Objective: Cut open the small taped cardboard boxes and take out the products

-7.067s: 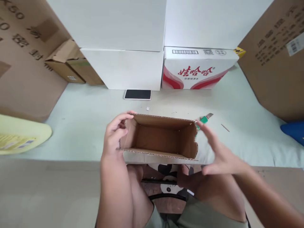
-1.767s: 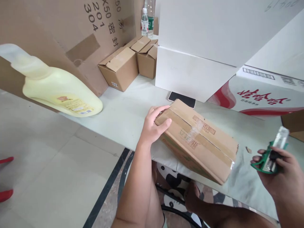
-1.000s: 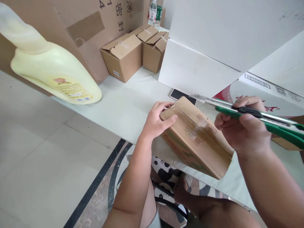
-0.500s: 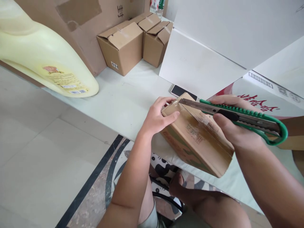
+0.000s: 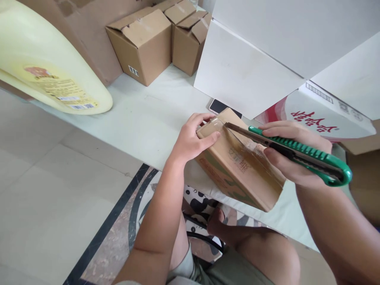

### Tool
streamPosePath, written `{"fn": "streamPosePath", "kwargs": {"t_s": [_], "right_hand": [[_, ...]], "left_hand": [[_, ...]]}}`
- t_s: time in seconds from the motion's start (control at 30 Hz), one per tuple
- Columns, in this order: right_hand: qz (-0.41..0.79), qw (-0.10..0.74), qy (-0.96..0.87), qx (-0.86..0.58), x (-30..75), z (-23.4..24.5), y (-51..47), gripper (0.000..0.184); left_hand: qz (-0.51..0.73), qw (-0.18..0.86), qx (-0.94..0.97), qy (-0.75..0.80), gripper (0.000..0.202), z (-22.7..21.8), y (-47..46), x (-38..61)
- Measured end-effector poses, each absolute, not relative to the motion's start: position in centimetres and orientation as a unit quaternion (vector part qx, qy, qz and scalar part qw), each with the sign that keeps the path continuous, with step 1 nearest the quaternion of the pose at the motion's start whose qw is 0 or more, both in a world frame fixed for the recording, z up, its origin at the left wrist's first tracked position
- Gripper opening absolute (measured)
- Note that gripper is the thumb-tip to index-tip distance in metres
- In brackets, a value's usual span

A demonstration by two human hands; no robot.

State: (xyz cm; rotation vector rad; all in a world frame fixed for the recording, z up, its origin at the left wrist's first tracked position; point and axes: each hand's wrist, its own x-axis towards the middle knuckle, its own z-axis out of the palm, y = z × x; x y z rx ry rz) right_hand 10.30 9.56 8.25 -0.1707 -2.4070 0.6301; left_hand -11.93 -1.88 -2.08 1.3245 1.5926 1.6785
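Observation:
A brown cardboard box (image 5: 234, 166) with printed marks and clear tape along its top seam rests tilted near the table's front edge. Gripping the box's far left end is my left hand (image 5: 191, 138), thumb on top and fingers over the far side. My right hand (image 5: 293, 152) is wrapped round a green box cutter (image 5: 308, 158) with its blade out. The blade's tip meets the taped seam close to my left thumb. Part of the seam lies hidden behind the cutter and my right hand.
Behind the box lies a phone (image 5: 225, 107) on the pale table (image 5: 133, 118). Smaller cardboard boxes (image 5: 142, 47) stand at the back. A large yellow bottle (image 5: 56, 63) is at left. A white carton (image 5: 246, 71) with raised flaps fills the right, beside an open brown box (image 5: 363, 170).
The view has shifted, so the whole scene sits a little further left and up. My right hand has turned the cutter slightly; its tip stays at the seam. My left hand keeps its hold.

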Motion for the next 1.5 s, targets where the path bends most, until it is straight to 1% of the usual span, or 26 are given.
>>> {"fn": "streamPosePath", "kwargs": {"t_s": [0.1,0.33,0.63,0.83,1.03,1.23,1.5], "right_hand": [[0.24,0.308,-0.918,-0.072,11.8,8.4,9.6,0.035],[0.201,0.284,-0.935,-0.074,14.9,8.1,8.6,0.046],[0.202,0.308,-0.928,-0.061,16.9,7.8,8.1,0.057],[0.2,0.307,-0.928,-0.071,17.5,7.8,7.9,0.052],[0.227,0.329,-0.913,-0.074,17.7,7.1,7.8,0.055],[0.259,0.324,-0.905,-0.097,17.5,6.0,7.5,0.056],[0.282,0.357,-0.885,-0.099,19.8,5.3,7.6,0.051]], "left_hand": [[0.611,0.233,0.488,0.578,0.044,-2.1,-1.8,-12.0],[0.604,0.221,0.496,0.584,0.053,-2.1,-1.8,-12.0],[0.598,0.211,0.503,0.587,0.045,-2.3,-1.4,-11.8],[0.601,0.222,0.505,0.579,0.045,-2.4,-1.3,-11.8],[0.604,0.211,0.504,0.58,0.042,-2.5,-1.1,-11.7],[0.608,0.215,0.5,0.578,0.038,-2.3,-1.2,-11.5],[0.608,0.213,0.501,0.578,0.044,-2.9,-0.9,-11.9]]}}
